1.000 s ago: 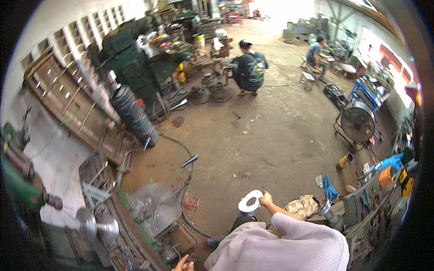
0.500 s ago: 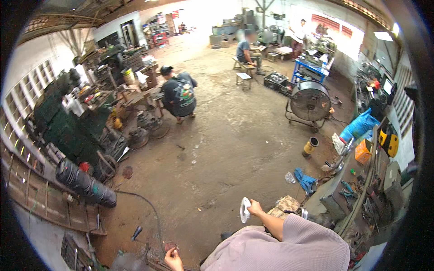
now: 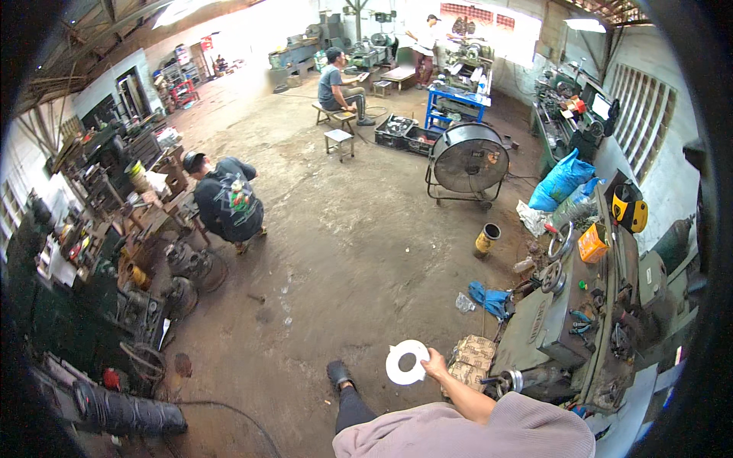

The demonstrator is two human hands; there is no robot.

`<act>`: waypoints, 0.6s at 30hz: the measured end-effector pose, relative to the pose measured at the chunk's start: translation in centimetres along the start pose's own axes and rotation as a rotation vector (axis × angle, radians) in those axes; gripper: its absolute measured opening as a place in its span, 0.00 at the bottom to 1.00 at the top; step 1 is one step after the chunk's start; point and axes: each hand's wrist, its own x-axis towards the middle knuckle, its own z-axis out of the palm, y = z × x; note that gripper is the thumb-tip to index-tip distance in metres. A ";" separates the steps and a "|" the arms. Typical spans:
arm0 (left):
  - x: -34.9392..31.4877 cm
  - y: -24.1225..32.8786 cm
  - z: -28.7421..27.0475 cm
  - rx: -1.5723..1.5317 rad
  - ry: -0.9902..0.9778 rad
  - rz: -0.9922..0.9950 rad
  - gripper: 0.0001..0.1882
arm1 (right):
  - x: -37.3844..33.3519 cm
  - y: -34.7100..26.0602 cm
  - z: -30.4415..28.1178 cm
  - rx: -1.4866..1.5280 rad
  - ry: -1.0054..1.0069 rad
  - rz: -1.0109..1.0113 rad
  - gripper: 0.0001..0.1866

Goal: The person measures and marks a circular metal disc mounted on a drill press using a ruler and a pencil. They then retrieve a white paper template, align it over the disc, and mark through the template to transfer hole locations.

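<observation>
A flat white ring [image 3: 395, 369] with a round hole in its middle is in my right hand [image 3: 436, 364]. My fingers are closed on its right edge, and its face shows almost fully. Just right of that hand lies a brown printed package [image 3: 473, 353]. A metal chuck-like part [image 3: 510, 382] sits beside my right forearm, on the machine [image 3: 531, 336]. My left hand is out of the picture. My shoe [image 3: 340, 372] rests on the floor left of the ring.
A blue cloth [image 3: 490, 299] and a yellow cylinder [image 3: 486, 240] are on the floor ahead. Beyond them stands a large drum fan [image 3: 469, 159]. One person crouches at the left [image 3: 229, 200]; another sits on a bench [image 3: 336, 88]. A black cable [image 3: 229, 410] crosses the floor at lower left.
My view has turned to the right. The white ring has turned from nearly edge-on to face-on, still in my right hand. My left hand has left the picture, and my shoe now shows.
</observation>
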 end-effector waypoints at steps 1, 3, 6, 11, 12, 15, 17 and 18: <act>2.3 2.0 -1.1 0.017 -0.037 0.013 0.12 | 1.1 1.1 -0.4 -0.020 0.071 0.053 0.27; 7.3 7.6 -4.3 0.026 -0.101 0.096 0.13 | 2.7 2.9 -1.5 0.001 0.167 0.226 0.25; 15.7 19.8 -10.6 0.059 -0.176 0.102 0.20 | 4.6 3.5 -3.4 -0.082 0.317 0.447 0.25; 25.2 44.0 -16.0 0.447 0.025 0.282 0.24 | 8.0 -0.2 -4.7 0.098 0.457 0.423 0.27; 26.3 48.7 -15.9 0.353 -0.067 0.316 0.23 | 8.9 -1.1 -4.4 0.140 0.496 0.416 0.28; 29.3 60.4 -13.3 0.387 -0.099 0.392 0.21 | 12.0 -2.9 -2.3 0.208 0.559 0.464 0.30; 31.6 65.5 -10.5 0.418 -0.125 0.423 0.19 | 14.2 -3.0 -0.8 0.167 0.579 0.505 0.29; 32.9 67.3 -8.8 0.434 -0.142 0.390 0.17 | 15.3 -2.8 -0.3 0.165 0.586 0.509 0.28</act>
